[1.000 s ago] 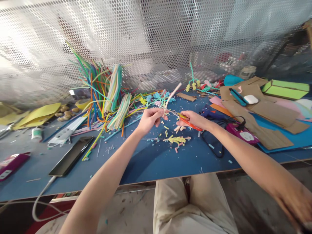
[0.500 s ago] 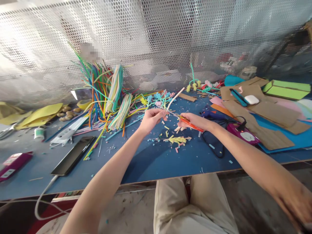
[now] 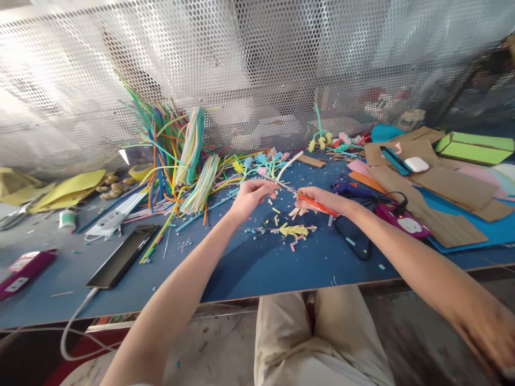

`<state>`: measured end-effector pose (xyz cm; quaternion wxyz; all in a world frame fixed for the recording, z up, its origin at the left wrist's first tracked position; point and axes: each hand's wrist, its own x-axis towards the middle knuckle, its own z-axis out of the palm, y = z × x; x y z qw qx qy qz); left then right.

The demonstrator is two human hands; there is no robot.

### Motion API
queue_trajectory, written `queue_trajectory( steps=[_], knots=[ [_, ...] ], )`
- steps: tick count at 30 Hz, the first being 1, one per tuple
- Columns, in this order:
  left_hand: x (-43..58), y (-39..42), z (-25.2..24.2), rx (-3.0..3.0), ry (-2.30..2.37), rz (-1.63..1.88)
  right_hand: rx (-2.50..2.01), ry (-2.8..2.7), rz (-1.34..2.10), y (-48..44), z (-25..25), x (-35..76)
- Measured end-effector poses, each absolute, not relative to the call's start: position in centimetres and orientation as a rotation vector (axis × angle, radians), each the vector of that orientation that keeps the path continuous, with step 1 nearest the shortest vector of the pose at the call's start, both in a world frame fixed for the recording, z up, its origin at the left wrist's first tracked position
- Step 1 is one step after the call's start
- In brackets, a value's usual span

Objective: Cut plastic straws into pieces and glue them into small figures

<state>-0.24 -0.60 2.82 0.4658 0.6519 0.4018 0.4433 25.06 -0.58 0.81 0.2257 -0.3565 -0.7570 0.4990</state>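
Observation:
My left hand [image 3: 254, 198] pinches a cream pipe cleaner [image 3: 288, 166], whose free end slants up and to the right. My right hand [image 3: 322, 199] is closed round a pair of scissors with orange handles [image 3: 317, 204]. Their metal blades point left and lie across the pipe cleaner, close to my left fingertips. Whether the blades touch it, I cannot tell. On the table below lies a yellow fuzzy sprig [image 3: 294, 230] on a thin wire stem, amid small cut bits in yellow, pink and blue.
Bundles of coloured pipe cleaners [image 3: 190, 147] stand at the back left. A phone [image 3: 123, 256] on a white cable lies at front left. To the right are a blue glue gun [image 3: 349, 187], a purple box [image 3: 402, 221] and brown cardboard [image 3: 458, 185]. Behind rises a perforated metal screen [image 3: 273, 64].
The free end of the cream pipe cleaner has dipped slightly and shifted left. Both hands stay nearly in place, still gripping the pipe cleaner and the scissors.

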Motion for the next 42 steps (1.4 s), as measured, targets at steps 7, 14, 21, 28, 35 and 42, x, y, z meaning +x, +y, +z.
queue_trajectory(
  steps=[7, 14, 21, 28, 35, 42],
  knots=[
    [-0.2, -0.7, 2.8, 1.598, 0.974, 1.036, -0.926, -2.105, 1.431, -0.3, 0.5, 25.3],
    [-0.3, -0.5, 2.6, 1.583, 0.982, 1.024, -1.001, -2.159, 1.354, -0.1, 0.3, 25.3],
    [0.0, -0.5, 2.5, 1.557, 0.963, 1.045, -1.066, -2.191, 1.249, 0.0, 0.2, 25.4],
    [0.2, -0.6, 2.1, 1.592, 0.961, 0.942, -1.155, -2.157, 0.928, 0.0, 1.3, 25.7],
    [2.0, -1.2, -0.2, 2.041, 1.173, 0.763, -1.198, -1.783, 0.742, 1.1, 1.1, 26.0],
    [1.9, -0.8, -0.6, 2.479, 1.493, 0.799, -1.204, -1.611, 0.857, 1.3, 0.0, 25.2]
  ],
)
